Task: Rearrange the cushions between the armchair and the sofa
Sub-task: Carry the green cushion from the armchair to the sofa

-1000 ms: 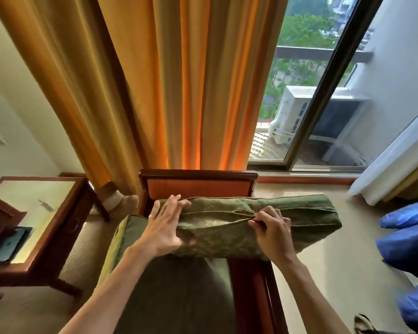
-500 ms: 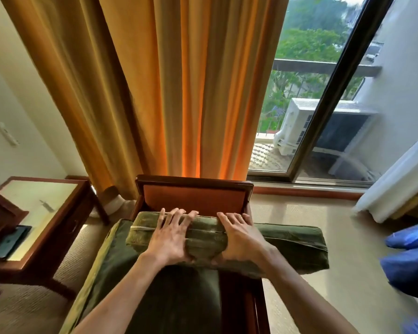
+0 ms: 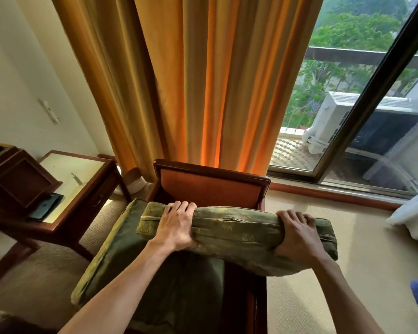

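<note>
Green brocade cushion (image 3: pixel 237 239) lies across the armchair (image 3: pixel 211 186), its long axis running 9 to 3 o'clock (overhanging the 3 o'clock arm), both the left hand (image 3: pixel 176 225) and right hand (image 3: pixel 297 235) curled over its top edge, equally near.

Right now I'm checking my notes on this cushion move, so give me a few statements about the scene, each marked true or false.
1. Both hands grip the top cushion. True: the left hand and the right hand curl over it.
2. The top cushion is blue. False: it is green.
3. A second cushion lies under it on the armchair. True.
4. The curtain behind the armchair is white. False: it is orange.
5. A side table stands right of the armchair. False: it stands to its left.
</note>
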Available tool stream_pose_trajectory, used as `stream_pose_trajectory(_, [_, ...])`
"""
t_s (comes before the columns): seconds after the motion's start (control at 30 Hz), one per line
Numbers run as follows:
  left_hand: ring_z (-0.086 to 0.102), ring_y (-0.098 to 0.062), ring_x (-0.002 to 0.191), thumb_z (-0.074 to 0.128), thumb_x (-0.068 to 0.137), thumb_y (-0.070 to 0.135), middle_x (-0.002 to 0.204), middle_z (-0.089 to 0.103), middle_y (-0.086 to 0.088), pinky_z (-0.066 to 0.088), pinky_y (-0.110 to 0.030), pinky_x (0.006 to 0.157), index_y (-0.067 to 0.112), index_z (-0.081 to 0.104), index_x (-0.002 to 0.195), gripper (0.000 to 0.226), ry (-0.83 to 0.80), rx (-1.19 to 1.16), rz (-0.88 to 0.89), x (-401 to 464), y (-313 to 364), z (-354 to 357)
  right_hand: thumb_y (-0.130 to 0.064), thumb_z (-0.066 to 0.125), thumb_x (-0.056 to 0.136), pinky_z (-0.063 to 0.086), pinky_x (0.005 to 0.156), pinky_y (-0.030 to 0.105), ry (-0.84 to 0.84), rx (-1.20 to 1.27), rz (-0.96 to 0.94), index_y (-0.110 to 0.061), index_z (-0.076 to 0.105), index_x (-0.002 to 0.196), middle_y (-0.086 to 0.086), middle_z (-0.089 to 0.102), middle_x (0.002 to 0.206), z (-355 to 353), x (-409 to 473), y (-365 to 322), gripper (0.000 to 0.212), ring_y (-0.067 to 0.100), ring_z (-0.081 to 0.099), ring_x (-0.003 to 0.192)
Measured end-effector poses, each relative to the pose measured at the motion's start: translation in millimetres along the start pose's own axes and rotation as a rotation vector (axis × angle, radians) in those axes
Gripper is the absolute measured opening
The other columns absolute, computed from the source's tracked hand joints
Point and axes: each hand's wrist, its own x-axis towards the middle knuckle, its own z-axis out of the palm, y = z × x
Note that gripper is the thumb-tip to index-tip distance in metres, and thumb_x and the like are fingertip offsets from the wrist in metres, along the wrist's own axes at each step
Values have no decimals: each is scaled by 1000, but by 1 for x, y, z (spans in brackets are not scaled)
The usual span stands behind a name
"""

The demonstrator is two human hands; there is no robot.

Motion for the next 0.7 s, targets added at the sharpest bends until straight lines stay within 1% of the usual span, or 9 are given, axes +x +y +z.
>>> stream_pose_trajectory(0.1, [50,-20,109,75,49,78,113,56,4,38,-38,101,22,48,122,96,12,-7,-47,-22,10,4,-67,69,47,25,106,41,14,27,-63,-29,47,126,-6,53,122,0,6,8,90,18,45,115])
stream_pose_trajectory(0.2, [52,-21,107,75,55,78,111,58,3,41,-40,96,22,48,120,90,43,4,-69,-43,18,0,-65,69,44,28,101,43,17,36,-122,-26,53,121,-4,56,118,-7,5,10,88,20,46,112])
stream_pose_trajectory(0.3, [55,-22,108,76,59,74,114,61,1,41,-42,95,18,50,124,90,64,19,-68,-68,21,-19,-62,80,43,29,95,43,51,44,-214,-24,56,116,-3,57,113,-19,-2,7,86,21,47,108])
stream_pose_trajectory(0.37, [57,-22,105,75,58,76,112,63,1,42,-42,94,18,52,122,89,75,12,-67,-86,18,-43,-54,89,46,31,91,43,71,80,-275,-22,56,115,-3,57,112,-32,-7,-4,82,22,49,107])
stream_pose_trajectory(0.4, [57,-21,103,74,57,78,110,63,1,43,-42,94,19,53,119,88,78,7,-78,-98,14,-57,-54,88,49,32,88,42,76,113,-312,-23,56,114,-5,56,109,-39,-10,-13,78,21,49,106])
stream_pose_trajectory(0.47, [58,-20,101,74,56,80,108,64,2,43,-41,95,21,53,116,86,71,15,-100,-121,6,-86,-63,77,54,37,81,40,72,187,-375,-28,54,111,-15,51,103,-56,-15,-35,70,15,48,103])
stream_pose_trajectory(0.53, [57,-17,100,73,56,81,109,64,5,40,-38,96,24,53,115,84,51,19,-143,-151,-5,-114,-73,67,54,36,78,38,45,253,-447,-33,54,106,-27,46,99,-70,-20,-65,67,5,44,96])
stream_pose_trajectory(0.6, [54,-13,96,72,56,83,108,62,8,36,-32,92,26,53,114,84,34,24,-202,-191,-20,-137,-76,66,52,31,78,36,32,283,-530,-34,55,104,-28,48,100,-80,-28,-103,68,-1,42,90])
stream_pose_trajectory(0.7, [51,-9,97,71,57,85,111,60,11,37,-32,95,28,51,122,88,18,23,-304,-261,-44,-161,-75,67,49,31,77,24,-8,280,-643,-38,55,104,-28,48,101,-91,-42,-166,68,-12,40,101])
